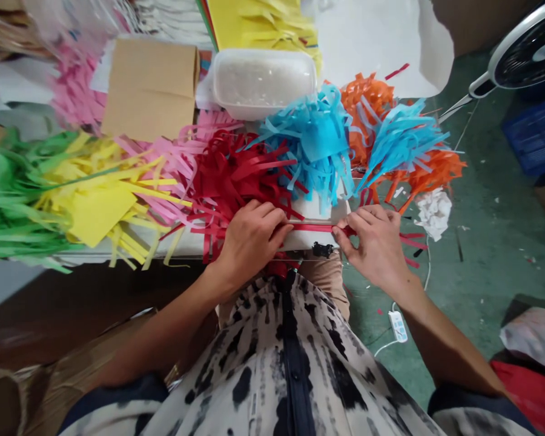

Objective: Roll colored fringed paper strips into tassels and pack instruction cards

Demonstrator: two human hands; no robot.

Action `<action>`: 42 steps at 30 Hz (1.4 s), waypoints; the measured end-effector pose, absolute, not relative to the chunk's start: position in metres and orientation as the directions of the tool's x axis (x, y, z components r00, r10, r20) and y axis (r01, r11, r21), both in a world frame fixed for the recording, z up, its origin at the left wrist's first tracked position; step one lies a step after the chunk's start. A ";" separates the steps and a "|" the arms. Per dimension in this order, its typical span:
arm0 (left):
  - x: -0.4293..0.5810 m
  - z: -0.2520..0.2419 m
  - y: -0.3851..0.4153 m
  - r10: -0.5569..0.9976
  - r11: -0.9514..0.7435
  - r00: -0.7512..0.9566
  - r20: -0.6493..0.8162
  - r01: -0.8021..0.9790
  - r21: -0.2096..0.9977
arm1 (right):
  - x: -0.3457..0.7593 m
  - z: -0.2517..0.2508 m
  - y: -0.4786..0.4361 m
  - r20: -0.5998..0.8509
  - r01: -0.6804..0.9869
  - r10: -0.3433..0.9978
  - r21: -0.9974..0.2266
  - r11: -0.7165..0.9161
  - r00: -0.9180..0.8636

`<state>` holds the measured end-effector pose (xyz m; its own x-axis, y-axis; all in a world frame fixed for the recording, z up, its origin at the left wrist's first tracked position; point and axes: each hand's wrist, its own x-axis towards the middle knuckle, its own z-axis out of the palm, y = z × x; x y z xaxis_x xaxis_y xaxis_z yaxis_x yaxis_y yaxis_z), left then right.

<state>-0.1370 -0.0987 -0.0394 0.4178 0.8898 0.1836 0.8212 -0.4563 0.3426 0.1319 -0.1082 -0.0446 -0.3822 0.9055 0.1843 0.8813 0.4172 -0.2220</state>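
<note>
A narrow red paper strip [313,227] is stretched between my two hands at the table's front edge, seemingly the rolled middle of a fringed tassel. My left hand [254,233] pinches its left end, with loose red fringe hanging beside the fingers. At the other end my right hand [372,239] has thumb and fingers closed on it, and red fringe ends stick out past that hand. Just beyond my left hand lies a pile of red fringed paper [240,172]. Blue fringed paper [320,139] lies behind the strip. A small black clip-like object [322,249] sits below the strip.
Green [9,188], yellow [100,206] and pink fringed paper [168,163] lie leftward; orange fringed paper [367,115] lies right. Behind stand a white plastic tub [264,82] and cardboard [149,88]. A fan [540,51] and a power strip [397,327] are at right.
</note>
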 end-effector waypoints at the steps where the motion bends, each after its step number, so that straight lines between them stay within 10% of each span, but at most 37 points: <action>1: -0.136 -0.040 -0.098 0.900 -0.436 0.400 0.172 0.831 0.345 | 0.130 -0.045 -0.107 0.182 0.885 0.910 -0.225 0.407 -0.372; 11: -0.126 -0.036 -0.094 0.919 -0.391 0.358 0.162 0.874 0.288 | 0.117 -0.040 -0.110 0.242 0.919 0.903 -0.084 0.384 -0.355; 17: -0.118 -0.042 -0.106 0.700 -0.703 0.635 0.326 0.693 0.158 | 0.111 -0.046 -0.126 0.338 0.824 0.788 -0.062 0.564 -0.514; 24: -0.153 -0.035 -0.110 0.763 -0.570 0.515 0.390 0.821 0.033 | 0.138 -0.046 -0.126 0.314 0.847 0.825 -0.103 0.522 -0.470; 42: -0.107 -0.047 -0.094 0.726 -0.681 0.648 0.231 0.725 0.106 | 0.121 -0.050 -0.106 0.271 0.844 0.834 -0.113 0.524 -0.481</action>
<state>-0.1065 -0.0936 -0.0466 0.6478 0.7261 0.2306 0.7250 -0.6805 0.1062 0.1212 -0.1063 -0.0505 -0.4812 0.8338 0.2707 0.8442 0.5239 -0.1130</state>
